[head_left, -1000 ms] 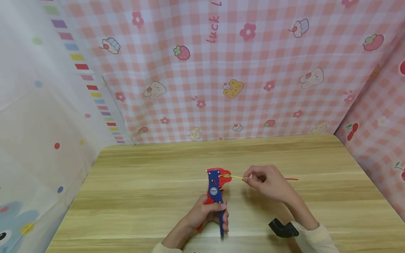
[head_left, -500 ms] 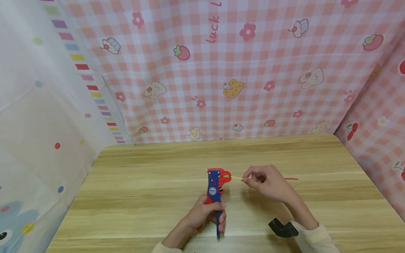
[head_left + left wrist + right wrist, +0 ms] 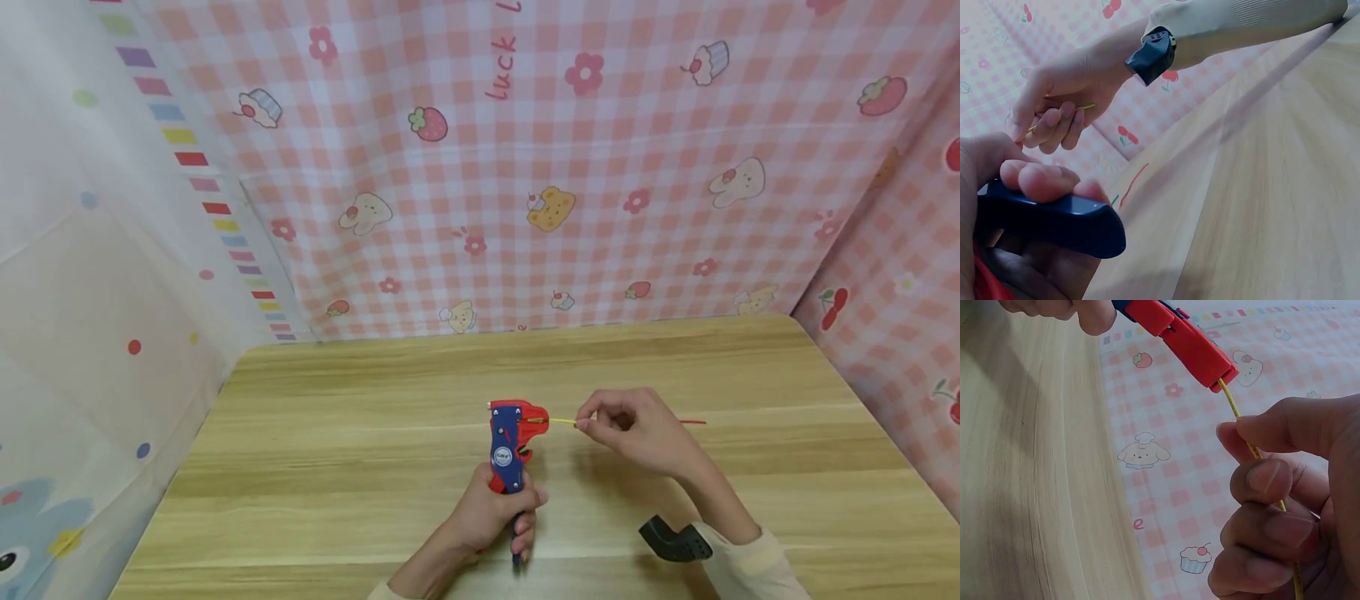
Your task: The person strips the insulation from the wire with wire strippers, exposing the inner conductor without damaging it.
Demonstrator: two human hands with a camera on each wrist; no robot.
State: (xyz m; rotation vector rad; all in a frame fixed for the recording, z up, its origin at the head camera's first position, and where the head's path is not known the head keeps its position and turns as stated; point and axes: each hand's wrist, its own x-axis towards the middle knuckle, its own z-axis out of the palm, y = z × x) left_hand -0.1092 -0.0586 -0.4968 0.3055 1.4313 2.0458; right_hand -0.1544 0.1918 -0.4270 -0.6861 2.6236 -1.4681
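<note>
My left hand (image 3: 483,510) grips the handles of a blue and red wire stripper (image 3: 504,454), held upright near the middle of the table. The stripper's red jaws are closed around the end of a thin yellow wire (image 3: 562,421). To the right, my right hand (image 3: 637,432) pinches that wire between thumb and forefinger, a short way from the jaws. In the right wrist view the yellow wire (image 3: 1230,400) runs on under the curled fingers. From the left wrist, the blue handle (image 3: 1054,219) shows with fingers wrapped over it; the wire's end inside the jaws is hidden.
A red wire (image 3: 693,422) lies on the wooden table (image 3: 337,467) beyond my right hand. Beside it in the left wrist view is a short green piece (image 3: 1115,199). A black wrist device (image 3: 675,540) sits at the right sleeve. Patterned curtains (image 3: 450,167) border the table.
My left hand has squeezed the stripper's handles together, and its red jaws have closed on the yellow wire. The right hand stays almost in place, still pinching the wire.
</note>
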